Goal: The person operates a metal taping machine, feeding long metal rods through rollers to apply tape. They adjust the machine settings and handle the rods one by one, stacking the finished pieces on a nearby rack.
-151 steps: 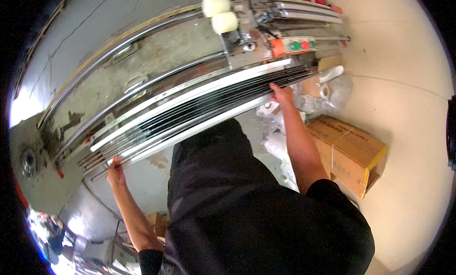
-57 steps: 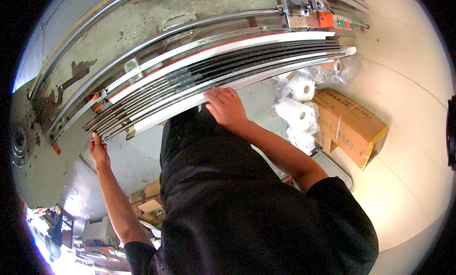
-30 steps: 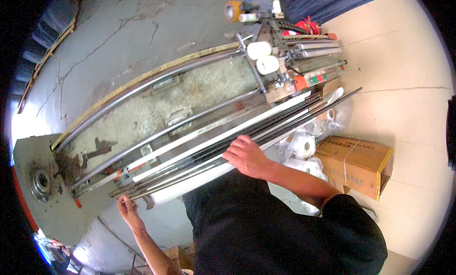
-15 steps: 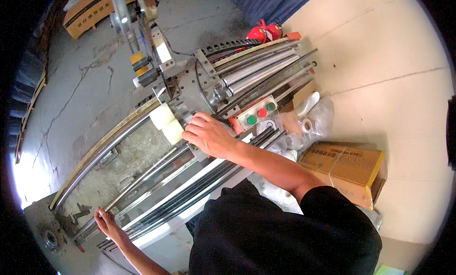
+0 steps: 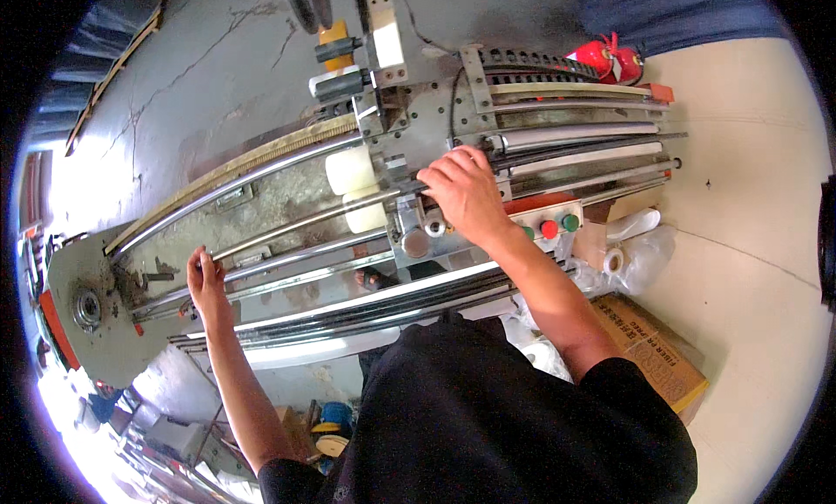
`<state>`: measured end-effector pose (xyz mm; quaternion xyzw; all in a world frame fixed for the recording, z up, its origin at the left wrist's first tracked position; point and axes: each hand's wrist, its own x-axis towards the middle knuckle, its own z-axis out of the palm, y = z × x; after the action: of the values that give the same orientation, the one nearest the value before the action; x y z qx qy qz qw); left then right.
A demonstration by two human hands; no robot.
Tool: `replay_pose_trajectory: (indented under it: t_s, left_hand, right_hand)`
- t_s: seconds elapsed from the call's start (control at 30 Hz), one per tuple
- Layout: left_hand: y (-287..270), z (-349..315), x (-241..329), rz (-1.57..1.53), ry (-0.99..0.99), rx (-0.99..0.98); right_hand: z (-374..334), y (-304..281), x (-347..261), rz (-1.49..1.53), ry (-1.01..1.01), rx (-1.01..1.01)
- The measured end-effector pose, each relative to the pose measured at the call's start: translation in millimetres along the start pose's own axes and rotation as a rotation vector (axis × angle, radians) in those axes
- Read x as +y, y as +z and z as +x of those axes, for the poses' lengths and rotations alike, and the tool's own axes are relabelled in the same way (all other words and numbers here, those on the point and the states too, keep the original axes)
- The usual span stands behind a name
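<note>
A long thin metal rod (image 5: 296,228) slants across the machine, passing in front of two white rollers (image 5: 348,170). Its left end is pinched in my left hand (image 5: 207,286), whose fingers are closed over the machine's left part. My right hand (image 5: 466,195) is curled around the rod's other end beside the metal carriage (image 5: 427,112); the fingers partly hide the grip. Below that hand, a round metal knob (image 5: 414,243) sticks out of the carriage. Polished guide rails (image 5: 235,187) run along the machine bed.
A control panel with red and green buttons (image 5: 549,230) sits right of my right forearm. Dark rods (image 5: 383,306) lie along the machine's near side. A cardboard box (image 5: 649,351) and plastic bags (image 5: 649,258) stand by the wall. Red fire extinguishers (image 5: 601,57) are at the far right.
The view has turned and shifted left. The rod, held at both ends, now lies in front of the rollers. My right hand has moved from beside the rollers to right of them.
</note>
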<state>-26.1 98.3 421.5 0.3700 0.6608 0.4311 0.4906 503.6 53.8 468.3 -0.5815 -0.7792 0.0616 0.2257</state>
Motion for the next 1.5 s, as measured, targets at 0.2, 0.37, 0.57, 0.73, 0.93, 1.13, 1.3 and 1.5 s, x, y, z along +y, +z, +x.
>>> replay_pose_trajectory:
  t_s: [0.2,0.37,0.57,0.73,0.93,1.13,1.3,1.5]
  left_hand:
    - [27,10,28,-0.005,-0.087,0.028]
    - [8,31,15,-0.026,-0.144,-0.008]
    - [43,43,19,0.836,0.455,0.257]
    - [174,65,49,0.439,0.271,-0.302]
    - [313,81,70,0.45,-0.216,-0.842]
    - [310,124,14,0.362,-0.296,-1.045]
    - [258,113,14,0.52,-0.27,-1.085]
    - [238,74,-2,0.67,-0.46,-1.145]
  right_hand:
    - [14,15,0,0.006,0.071,0.004]
    - [22,22,-4,0.054,0.055,-0.011]
    - [21,24,0,0.016,0.062,-0.039]
    - [25,23,-4,0.037,0.086,-0.058]
    - [29,16,-8,0.053,0.122,-0.055]
    - [27,10,-9,0.059,0.098,-0.031]
    - [17,8,-7,0.08,0.086,-0.036]
    - [7,11,-10,0.081,0.084,-0.061]
